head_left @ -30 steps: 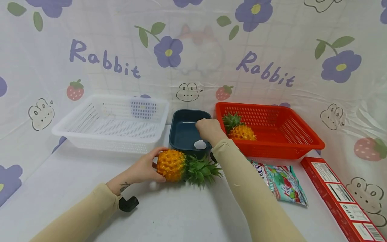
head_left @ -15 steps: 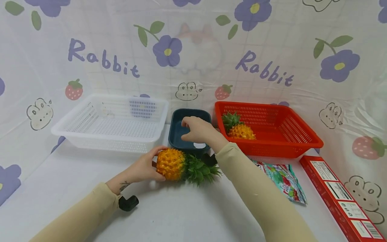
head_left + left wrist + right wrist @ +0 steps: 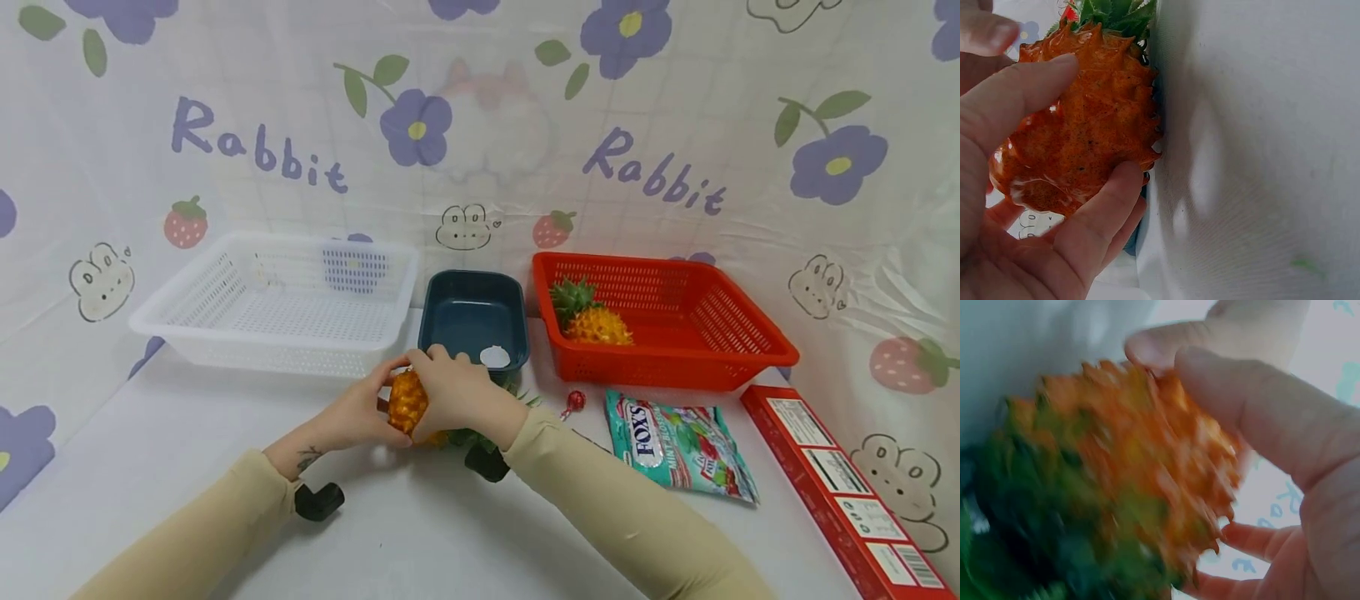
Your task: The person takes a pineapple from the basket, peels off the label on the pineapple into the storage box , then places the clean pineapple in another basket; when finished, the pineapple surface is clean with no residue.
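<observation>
A toy pineapple (image 3: 406,402) with spiky orange skin lies on its side on the white tabletop, its green leaves pointing right. My left hand (image 3: 352,417) grips its base end, with the thumb and fingers on opposite sides in the left wrist view. From above, my right hand (image 3: 465,392) covers most of the fruit in the head view. Its thumb and fingers curve round the pineapple (image 3: 1141,456) in the right wrist view, which is blurred. A second pineapple (image 3: 597,326) lies inside the red basket (image 3: 675,367).
A white basket (image 3: 285,354) stands at back left. Between the baskets sits a dark blue bin (image 3: 472,310) with a small white disc-like piece (image 3: 495,357). To the right lie a red lollipop (image 3: 575,401), a candy bag (image 3: 678,444) and a long red box (image 3: 847,492).
My right hand has left the area over the blue bin and come down left onto the pineapple. The lollipop and candy bag are now uncovered. My left hand keeps its grip.
</observation>
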`<move>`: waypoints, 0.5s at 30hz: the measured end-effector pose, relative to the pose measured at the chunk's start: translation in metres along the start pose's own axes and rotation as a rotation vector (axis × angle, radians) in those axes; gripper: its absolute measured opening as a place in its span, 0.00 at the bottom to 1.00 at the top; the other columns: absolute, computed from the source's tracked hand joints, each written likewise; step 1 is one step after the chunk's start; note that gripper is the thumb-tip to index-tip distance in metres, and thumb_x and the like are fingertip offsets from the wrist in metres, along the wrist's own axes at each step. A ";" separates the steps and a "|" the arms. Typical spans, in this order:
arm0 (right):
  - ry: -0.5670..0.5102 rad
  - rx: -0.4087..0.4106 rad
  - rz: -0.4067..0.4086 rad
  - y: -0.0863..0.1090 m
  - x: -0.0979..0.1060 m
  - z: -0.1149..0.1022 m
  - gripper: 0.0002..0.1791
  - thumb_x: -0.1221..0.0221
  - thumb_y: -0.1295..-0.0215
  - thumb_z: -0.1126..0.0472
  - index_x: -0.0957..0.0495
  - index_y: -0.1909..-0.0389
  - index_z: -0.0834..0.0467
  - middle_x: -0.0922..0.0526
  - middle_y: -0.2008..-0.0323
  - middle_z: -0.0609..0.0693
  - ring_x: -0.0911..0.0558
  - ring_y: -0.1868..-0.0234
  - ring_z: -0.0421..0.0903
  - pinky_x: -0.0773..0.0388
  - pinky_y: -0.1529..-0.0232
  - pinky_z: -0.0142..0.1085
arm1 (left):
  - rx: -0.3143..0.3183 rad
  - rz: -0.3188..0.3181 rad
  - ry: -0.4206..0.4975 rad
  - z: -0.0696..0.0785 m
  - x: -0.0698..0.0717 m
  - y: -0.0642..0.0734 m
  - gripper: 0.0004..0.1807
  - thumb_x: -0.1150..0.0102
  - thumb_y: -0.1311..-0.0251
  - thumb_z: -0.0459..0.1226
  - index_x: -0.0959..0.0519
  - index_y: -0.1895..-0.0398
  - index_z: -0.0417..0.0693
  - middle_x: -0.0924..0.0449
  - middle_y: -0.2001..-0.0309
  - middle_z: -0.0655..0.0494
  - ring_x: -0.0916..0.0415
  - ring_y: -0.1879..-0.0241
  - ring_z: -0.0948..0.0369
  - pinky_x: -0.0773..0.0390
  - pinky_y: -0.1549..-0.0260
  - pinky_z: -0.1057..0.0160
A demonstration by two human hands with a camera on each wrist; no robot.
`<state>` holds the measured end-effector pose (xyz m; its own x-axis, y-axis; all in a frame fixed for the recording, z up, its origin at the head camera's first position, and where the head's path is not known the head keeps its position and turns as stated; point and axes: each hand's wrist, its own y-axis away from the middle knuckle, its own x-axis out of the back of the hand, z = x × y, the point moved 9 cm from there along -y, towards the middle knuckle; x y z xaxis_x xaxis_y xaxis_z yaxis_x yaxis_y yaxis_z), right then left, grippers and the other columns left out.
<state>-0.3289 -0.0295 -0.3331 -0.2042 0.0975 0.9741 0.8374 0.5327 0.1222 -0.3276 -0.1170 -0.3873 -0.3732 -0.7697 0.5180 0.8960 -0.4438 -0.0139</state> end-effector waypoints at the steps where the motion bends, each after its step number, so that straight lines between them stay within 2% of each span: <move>1: 0.006 -0.008 0.002 0.000 -0.003 -0.001 0.53 0.28 0.64 0.41 0.42 0.34 0.46 0.33 0.43 0.52 0.29 0.52 0.54 0.26 0.58 0.50 | 0.010 0.001 0.009 -0.002 0.000 0.001 0.58 0.25 0.61 0.35 0.54 0.29 0.52 0.41 0.37 0.39 0.27 0.52 0.49 0.23 0.53 0.53; 5: 0.041 -0.022 0.008 -0.001 -0.009 -0.007 0.52 0.28 0.63 0.42 0.43 0.34 0.40 0.33 0.45 0.52 0.29 0.54 0.54 0.26 0.61 0.49 | 0.069 0.011 0.046 -0.011 0.007 0.009 0.57 0.26 0.60 0.38 0.55 0.30 0.56 0.46 0.35 0.37 0.29 0.48 0.43 0.23 0.54 0.50; 9: 0.087 -0.017 0.012 -0.002 -0.010 -0.012 0.48 0.30 0.60 0.42 0.41 0.34 0.37 0.33 0.46 0.53 0.29 0.55 0.54 0.26 0.62 0.50 | 0.152 0.056 0.107 -0.020 0.027 0.026 0.54 0.28 0.56 0.39 0.55 0.30 0.56 0.46 0.36 0.36 0.31 0.45 0.40 0.21 0.58 0.51; 12: 0.110 -0.013 0.014 -0.002 -0.012 -0.015 0.44 0.31 0.57 0.43 0.39 0.35 0.37 0.33 0.47 0.53 0.29 0.56 0.54 0.26 0.64 0.49 | 0.209 0.100 0.221 -0.028 0.047 0.041 0.52 0.31 0.52 0.38 0.58 0.30 0.50 0.47 0.36 0.33 0.28 0.48 0.43 0.20 0.59 0.52; 15: 0.132 -0.016 0.015 -0.002 -0.011 -0.016 0.42 0.32 0.55 0.44 0.37 0.36 0.38 0.33 0.48 0.52 0.29 0.57 0.52 0.26 0.67 0.46 | 0.260 0.161 0.383 -0.037 0.069 0.054 0.50 0.38 0.44 0.39 0.64 0.29 0.45 0.51 0.35 0.30 0.24 0.52 0.50 0.20 0.58 0.53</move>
<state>-0.3202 -0.0447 -0.3415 -0.1235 -0.0066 0.9923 0.8484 0.5181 0.1090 -0.3140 -0.2109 -0.3843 -0.2431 -0.9542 0.1744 0.9617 -0.2136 0.1719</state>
